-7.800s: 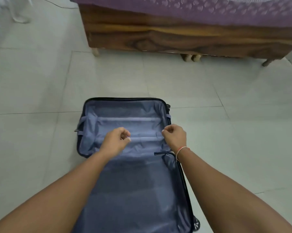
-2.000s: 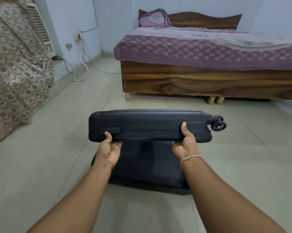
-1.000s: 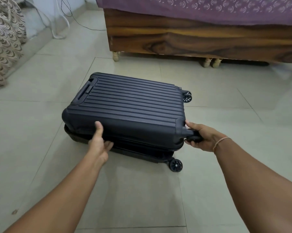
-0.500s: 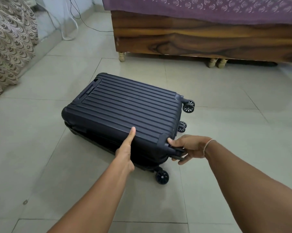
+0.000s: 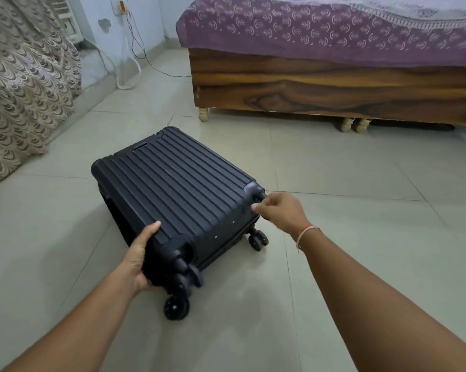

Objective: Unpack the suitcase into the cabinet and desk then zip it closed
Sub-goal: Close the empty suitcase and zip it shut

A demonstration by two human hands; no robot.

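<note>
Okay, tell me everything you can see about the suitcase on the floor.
The suitcase is a dark navy hard shell, plastic-looking, with raised ribs along its top face. It lies flat on the tiled floor, halves folded together, its black wheels toward the camera. The left hand grips its near corner; the right hand pinches at the right corner, whether on a zip pull is unclear.

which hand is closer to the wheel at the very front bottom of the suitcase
Left. The left hand grips the suitcase corner just above the front wheel. The right hand is at the far right corner, well away from it.
</note>
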